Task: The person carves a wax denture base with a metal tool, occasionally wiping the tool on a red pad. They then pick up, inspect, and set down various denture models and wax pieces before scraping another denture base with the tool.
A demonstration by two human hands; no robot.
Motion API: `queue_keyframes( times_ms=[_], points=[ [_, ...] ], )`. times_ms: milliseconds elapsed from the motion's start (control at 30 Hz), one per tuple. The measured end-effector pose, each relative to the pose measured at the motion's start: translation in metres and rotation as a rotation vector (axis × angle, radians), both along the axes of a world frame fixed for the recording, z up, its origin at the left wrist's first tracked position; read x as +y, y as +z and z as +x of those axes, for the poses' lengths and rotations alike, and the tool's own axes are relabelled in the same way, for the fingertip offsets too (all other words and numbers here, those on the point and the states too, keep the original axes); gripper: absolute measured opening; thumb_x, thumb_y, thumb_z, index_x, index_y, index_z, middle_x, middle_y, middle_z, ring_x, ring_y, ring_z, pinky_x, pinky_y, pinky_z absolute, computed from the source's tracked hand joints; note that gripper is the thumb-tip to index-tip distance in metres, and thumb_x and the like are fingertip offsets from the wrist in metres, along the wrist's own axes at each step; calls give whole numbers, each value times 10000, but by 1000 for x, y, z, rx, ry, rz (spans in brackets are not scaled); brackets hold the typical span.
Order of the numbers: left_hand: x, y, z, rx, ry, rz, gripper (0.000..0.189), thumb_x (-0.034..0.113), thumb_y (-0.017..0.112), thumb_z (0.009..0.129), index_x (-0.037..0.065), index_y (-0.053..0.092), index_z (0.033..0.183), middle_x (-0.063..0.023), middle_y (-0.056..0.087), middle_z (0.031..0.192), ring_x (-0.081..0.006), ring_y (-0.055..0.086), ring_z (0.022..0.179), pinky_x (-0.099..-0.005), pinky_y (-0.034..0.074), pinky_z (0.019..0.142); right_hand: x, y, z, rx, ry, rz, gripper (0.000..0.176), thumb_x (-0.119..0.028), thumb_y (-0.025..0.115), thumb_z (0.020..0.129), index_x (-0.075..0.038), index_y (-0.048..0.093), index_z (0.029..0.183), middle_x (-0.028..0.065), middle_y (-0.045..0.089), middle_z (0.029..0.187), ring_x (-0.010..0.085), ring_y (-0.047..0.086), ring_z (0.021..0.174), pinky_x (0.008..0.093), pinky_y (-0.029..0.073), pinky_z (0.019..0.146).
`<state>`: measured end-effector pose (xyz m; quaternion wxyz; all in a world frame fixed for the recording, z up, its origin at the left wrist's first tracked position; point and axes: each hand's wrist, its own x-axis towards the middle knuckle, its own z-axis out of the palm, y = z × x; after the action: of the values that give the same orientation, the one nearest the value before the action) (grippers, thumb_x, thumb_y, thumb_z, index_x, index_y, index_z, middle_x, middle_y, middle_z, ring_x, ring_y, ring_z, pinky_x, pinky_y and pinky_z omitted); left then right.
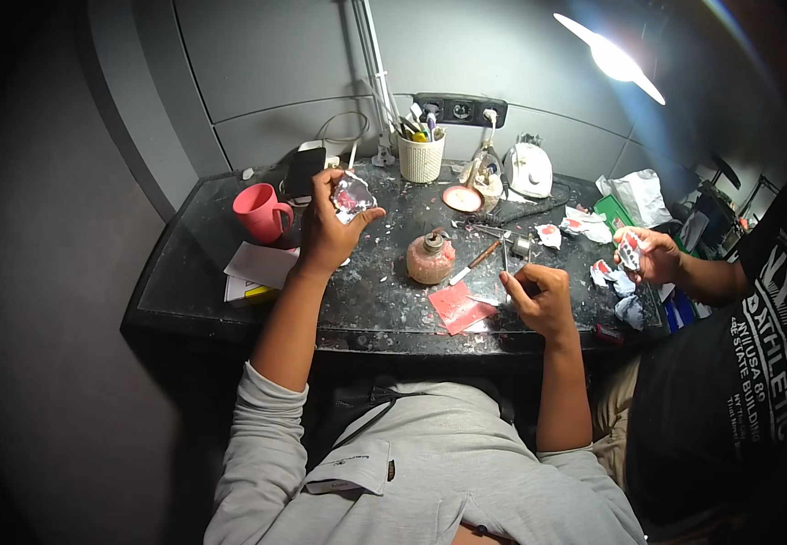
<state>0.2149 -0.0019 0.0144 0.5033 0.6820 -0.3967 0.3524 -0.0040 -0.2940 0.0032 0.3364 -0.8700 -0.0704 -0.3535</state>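
Note:
My left hand [328,227] is raised over the left part of the table. Its fingers and thumb grip a small shiny, grey-and-pink piece [354,196] that looks like a dental cast with pink wax. My right hand [540,295] pinches a thin metal hand tool [506,254], which points upward near the table's front. Between my hands stands a round glass spirit lamp [430,260] with pink stains. Beside it lies a wooden-handled wax knife [477,261], and a pink wax sheet [459,309] rests in front.
At right, a co-worker's hand [658,256] holds a white cast with red wax [630,252]. A pink mug [262,213] and papers [262,265] are at left. A white pot of tools [421,156] stands behind, near a white device [529,170]. Wax-smeared pieces [584,224] lie at right.

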Motion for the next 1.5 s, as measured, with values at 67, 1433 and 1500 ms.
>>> queue_keyframes(
  times_ms=[67,1433,1500],
  points=[
    [2,0,-2,33,-4,11,756,283,926,760,32,426,1269,-184,652,1146,-290,688,999,-370,554,855,0,1,-1,-1,10,17,287,-105,795,859,11,628,657,106,578,553,153,519,448,313,377,454],
    [1,2,-21,258,283,735,709,477,928,658,56,627,1143,-131,657,1123,-321,568,1159,-448,352,1048,-1,-12,-20,-637,43,297,1070,-429,598,1011,113,-137,1568,122,736,913,82,492,540,219,411,524],
    [5,-3,-14,214,279,743,718,541,912,657,48,650,1109,-140,668,1111,-325,580,1137,-444,354,1030,-1,-5,-18,-677,-1,219,693,-243,615,950,123,330,1465,98,688,739,108,515,498,252,423,508]
  ],
)
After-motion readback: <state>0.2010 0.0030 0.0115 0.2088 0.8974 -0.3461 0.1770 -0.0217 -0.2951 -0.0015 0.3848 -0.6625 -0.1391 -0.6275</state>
